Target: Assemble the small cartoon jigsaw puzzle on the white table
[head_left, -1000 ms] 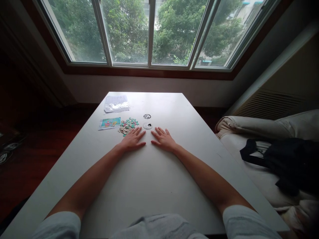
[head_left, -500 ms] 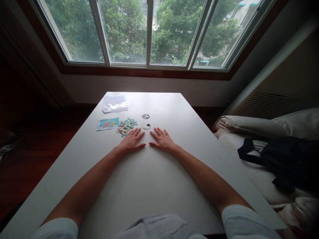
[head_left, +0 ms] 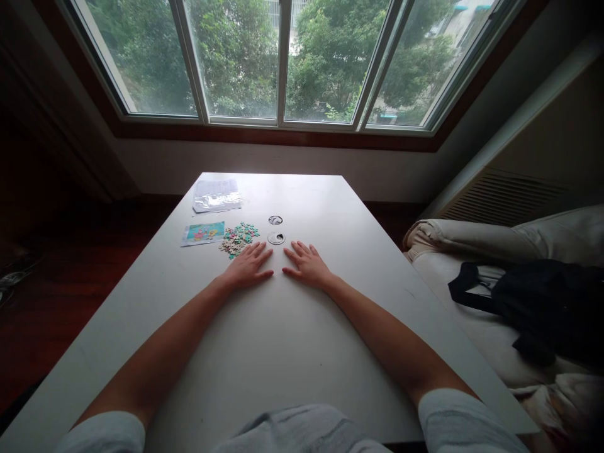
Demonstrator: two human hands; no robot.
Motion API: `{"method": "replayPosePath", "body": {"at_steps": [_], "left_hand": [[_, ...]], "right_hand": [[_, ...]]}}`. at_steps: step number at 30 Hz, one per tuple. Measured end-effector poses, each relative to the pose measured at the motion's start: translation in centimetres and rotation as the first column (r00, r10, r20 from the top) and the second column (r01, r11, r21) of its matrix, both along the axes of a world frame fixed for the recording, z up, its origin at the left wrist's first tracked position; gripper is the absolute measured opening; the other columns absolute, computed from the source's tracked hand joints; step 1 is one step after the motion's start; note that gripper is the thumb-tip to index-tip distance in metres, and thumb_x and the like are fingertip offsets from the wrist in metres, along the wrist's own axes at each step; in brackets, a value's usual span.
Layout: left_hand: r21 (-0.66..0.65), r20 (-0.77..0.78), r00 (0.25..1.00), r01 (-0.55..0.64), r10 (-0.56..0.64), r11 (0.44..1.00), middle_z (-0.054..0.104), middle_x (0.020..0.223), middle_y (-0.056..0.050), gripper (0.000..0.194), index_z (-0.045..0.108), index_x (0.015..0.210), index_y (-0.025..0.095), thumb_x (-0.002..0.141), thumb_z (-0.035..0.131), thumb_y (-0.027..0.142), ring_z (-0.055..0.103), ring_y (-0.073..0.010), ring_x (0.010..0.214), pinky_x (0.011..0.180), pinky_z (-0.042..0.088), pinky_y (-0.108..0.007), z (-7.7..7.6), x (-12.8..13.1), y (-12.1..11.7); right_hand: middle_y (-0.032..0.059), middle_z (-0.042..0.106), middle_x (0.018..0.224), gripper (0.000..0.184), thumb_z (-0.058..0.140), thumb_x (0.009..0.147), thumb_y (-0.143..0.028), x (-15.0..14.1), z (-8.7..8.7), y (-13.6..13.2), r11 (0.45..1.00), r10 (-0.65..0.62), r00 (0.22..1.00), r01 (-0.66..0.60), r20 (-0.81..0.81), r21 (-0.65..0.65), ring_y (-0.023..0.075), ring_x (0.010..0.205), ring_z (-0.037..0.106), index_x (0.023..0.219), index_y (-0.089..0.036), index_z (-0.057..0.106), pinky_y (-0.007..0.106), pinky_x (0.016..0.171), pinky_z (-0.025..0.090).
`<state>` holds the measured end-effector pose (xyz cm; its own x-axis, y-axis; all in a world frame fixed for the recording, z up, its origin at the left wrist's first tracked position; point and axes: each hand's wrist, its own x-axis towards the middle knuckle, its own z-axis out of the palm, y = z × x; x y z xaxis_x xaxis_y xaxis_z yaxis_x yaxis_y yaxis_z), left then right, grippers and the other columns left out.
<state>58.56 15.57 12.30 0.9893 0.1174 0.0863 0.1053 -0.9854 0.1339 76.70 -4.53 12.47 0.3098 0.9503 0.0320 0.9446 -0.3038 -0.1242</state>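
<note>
My left hand [head_left: 247, 264] lies flat on the white table [head_left: 264, 352], fingers spread, its fingertips close to a heap of small jigsaw pieces [head_left: 240, 236]. Opposite it, my right hand [head_left: 306, 263] rests palm down with fingers apart and holds nothing. Just beyond the gap between both hands is a round, flat silvery disc [head_left: 276, 238] with a dark spot. A second, smaller round disc [head_left: 275, 220] lies behind it. Left of the pieces is a picture sheet [head_left: 203, 233] with cartoon figures on a blue-green ground.
Clear plastic packaging [head_left: 217, 196] lies at the table's far left. A window [head_left: 278, 63] is beyond the table. On the right, a pale sofa [head_left: 443, 277] bears a dark cloth or bag [head_left: 542, 308]. Cables [head_left: 12, 280] lie on the floor at left.
Both hands stay flat in nearly the same place. The view has shifted very slightly; the objects on the table have not moved.
</note>
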Motion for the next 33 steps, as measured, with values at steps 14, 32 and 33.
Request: {"method": "replayPosePath", "body": {"at_steps": [14, 32, 33], "left_hand": [[-0.025, -0.037, 0.999, -0.021, 0.02, 0.999, 0.014, 0.17, -0.004, 0.083, 0.028, 0.161, 0.03, 0.093, 0.031, 0.078, 0.013, -0.0288, 0.157, 0.128, 0.012, -0.047, 0.24, -0.07, -0.24], [-0.006, -0.025, 0.999, -0.041, 0.04, 0.999, 0.017, 0.17, -0.005, 0.083, 0.028, 0.161, 0.03, 0.094, 0.028, 0.078, 0.014, -0.0283, 0.157, 0.128, 0.01, -0.047, 0.02, 0.06, -0.52], [-0.006, -0.024, 0.999, -0.04, 0.04, 0.999, 0.017, 0.17, -0.005, 0.083, 0.028, 0.161, 0.03, 0.094, 0.028, 0.078, 0.014, -0.0283, 0.157, 0.128, 0.011, -0.047, 0.04, 0.08, -0.51]], "right_hand": [[0.0059, 0.015, 0.17, 0.083, 0.026, 0.094, -0.08, -0.22, 0.39, 0.02, 1.0, -0.01, 1.0, 0.01, -0.012, -0.03, 0.0288, 0.157, 0.013, 0.161, -0.031, 0.028, 0.051, 0.127, 0.008], [0.0065, 0.016, 0.17, 0.084, 0.025, 0.093, -0.08, -0.21, 0.16, 0.08, 1.0, -0.015, 1.0, 0.015, -0.012, -0.026, 0.0295, 0.157, 0.014, 0.161, -0.031, 0.029, 0.053, 0.126, 0.008], [0.0063, 0.016, 0.17, 0.084, 0.025, 0.093, -0.081, -0.21, 0.14, 0.08, 1.0, -0.017, 1.0, 0.017, -0.011, -0.024, 0.0293, 0.157, 0.014, 0.161, -0.032, 0.029, 0.052, 0.126, 0.007]]}}
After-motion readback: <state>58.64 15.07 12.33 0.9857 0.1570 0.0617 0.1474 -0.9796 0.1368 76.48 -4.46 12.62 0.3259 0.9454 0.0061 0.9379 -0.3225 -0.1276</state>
